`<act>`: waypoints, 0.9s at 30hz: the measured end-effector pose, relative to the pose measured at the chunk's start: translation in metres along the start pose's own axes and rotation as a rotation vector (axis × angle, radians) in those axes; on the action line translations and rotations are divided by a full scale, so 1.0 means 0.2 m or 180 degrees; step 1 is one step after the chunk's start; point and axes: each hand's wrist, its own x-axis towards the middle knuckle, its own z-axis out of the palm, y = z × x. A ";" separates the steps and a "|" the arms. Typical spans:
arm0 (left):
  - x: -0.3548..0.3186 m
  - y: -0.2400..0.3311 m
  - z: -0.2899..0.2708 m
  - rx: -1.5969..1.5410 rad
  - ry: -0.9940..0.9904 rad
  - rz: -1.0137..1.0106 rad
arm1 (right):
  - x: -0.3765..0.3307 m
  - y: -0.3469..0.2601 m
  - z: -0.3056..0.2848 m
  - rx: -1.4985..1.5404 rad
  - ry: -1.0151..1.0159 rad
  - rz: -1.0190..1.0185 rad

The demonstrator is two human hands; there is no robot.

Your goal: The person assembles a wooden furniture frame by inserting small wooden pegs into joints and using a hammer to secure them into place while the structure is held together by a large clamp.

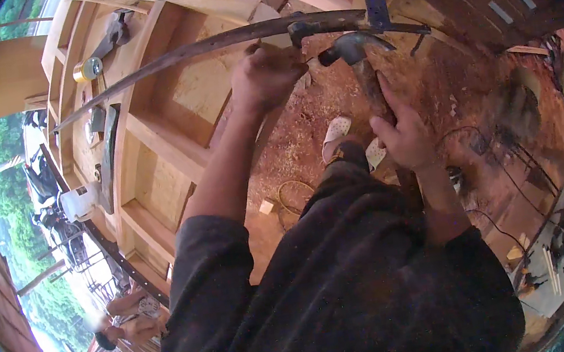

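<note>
The right grip is clasping the hammer; the closed left grip is apparently pinching a pin, seemingly positioning it; striking is calling for careful aim.

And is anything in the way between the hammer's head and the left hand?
Only a thin, nail-like sliver shows in the gap between the hammer's head and the left hand; nothing else visible blocks it. The long strip passes above that gap in the picture.

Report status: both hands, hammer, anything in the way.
Right hand gripping hammer. Left hand closed near its head, contents unclear. Long dark bar close by, possible obstruction.
</note>
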 end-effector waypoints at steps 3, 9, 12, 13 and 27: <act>0.02 -0.05 -0.01 -0.1516 0.0196 -0.1006 | -0.05 0.00 -0.04 -0.0385 0.0011 -0.0313; 0.04 -0.07 -0.01 -0.0952 0.0208 -0.0963 | 0.00 -0.06 -0.02 0.1616 -0.0910 0.1498; 0.01 -0.03 -0.01 -0.0895 0.0165 -0.0441 | 0.03 -0.08 0.04 0.1808 -0.0710 0.1165; 0.00 -0.02 -0.01 -0.0905 0.0155 -0.0482 | 0.03 -0.08 0.05 0.2134 -0.0760 0.1354; 0.01 -0.01 0.02 0.0115 0.0107 -0.0065 | 0.10 -0.01 0.13 0.1359 -0.0415 0.0826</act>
